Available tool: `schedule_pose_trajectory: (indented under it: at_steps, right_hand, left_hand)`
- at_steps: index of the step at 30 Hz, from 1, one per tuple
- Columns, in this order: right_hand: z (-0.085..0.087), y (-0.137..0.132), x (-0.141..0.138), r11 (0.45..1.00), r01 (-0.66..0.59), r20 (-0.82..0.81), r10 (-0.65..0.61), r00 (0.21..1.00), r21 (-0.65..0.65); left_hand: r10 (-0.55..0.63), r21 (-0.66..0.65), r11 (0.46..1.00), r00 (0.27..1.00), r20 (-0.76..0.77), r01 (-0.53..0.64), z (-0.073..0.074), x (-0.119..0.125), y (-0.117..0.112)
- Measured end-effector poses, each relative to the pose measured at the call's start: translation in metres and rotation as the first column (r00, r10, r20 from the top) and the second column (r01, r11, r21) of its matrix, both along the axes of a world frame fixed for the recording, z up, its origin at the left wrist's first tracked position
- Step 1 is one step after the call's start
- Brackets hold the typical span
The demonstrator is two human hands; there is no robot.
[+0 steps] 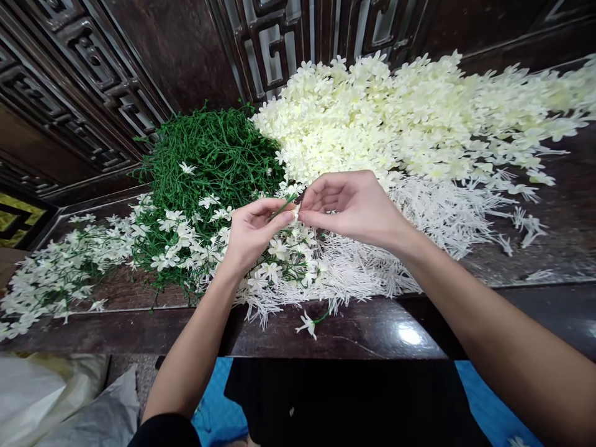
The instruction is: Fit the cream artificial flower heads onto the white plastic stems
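Note:
My left hand (254,231) is pinched shut on a thin green stem (283,206) whose leafy strand hangs down with white flowers on it. My right hand (349,206) meets it from the right, thumb and forefinger pinched on a small white flower (295,213) at the stem's tip. Both hands hover over a dark wooden table (372,329). Under them lie finished green strands with white flowers (186,239).
A tangle of bare green stems (218,152) sits at the back left. A big heap of loose cream flowers (400,118) fills the back right, with white plastic stamen pieces (419,217) in front. Carved dark wood panels stand behind. White bags (60,403) lie at the lower left.

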State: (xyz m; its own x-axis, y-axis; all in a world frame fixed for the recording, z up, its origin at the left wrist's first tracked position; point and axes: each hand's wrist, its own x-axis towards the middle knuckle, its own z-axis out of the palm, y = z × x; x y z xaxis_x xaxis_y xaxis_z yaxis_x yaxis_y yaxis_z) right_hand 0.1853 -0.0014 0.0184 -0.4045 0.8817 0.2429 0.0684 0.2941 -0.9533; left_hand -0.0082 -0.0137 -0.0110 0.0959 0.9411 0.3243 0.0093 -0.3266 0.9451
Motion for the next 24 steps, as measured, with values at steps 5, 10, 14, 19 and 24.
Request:
schedule_pose_trajectory:
  at_steps: [5, 10, 14, 19, 24]
  right_hand:
    - [-0.0026, 0.0015, 0.0005, 0.999, 0.002, -0.019, -0.001, 1.0, 0.046]
    - [-0.0037, 0.0047, 0.0027, 0.997, -0.031, 0.012, 0.03, 0.999, 0.07]
    - [-0.0042, 0.0066, 0.0033, 0.997, -0.077, 0.045, 0.077, 0.996, 0.008]
    - [-0.0024, 0.0066, 0.0031, 0.993, -0.107, 0.033, 0.105, 0.994, 0.045]
    - [-0.002, 0.0068, 0.0044, 0.991, -0.12, 0.029, 0.119, 0.992, 0.055]
  left_hand:
    - [0.034, 0.011, 0.999, 0.999, -0.004, -0.034, 0.0013, -0.0002, -0.0005]
    - [0.063, 0.021, 0.998, 0.998, 0.0, -0.063, 0.0017, 0.0006, -0.0008]
    - [0.077, 0.049, 0.996, 0.997, -0.022, -0.076, 0.0026, 0.0015, -0.0016]
    - [0.083, 0.039, 0.996, 0.996, -0.032, -0.081, 0.0039, 0.0012, -0.0022]
    - [0.074, 0.033, 0.997, 0.997, -0.025, -0.073, 0.0041, 0.0004, -0.0018]
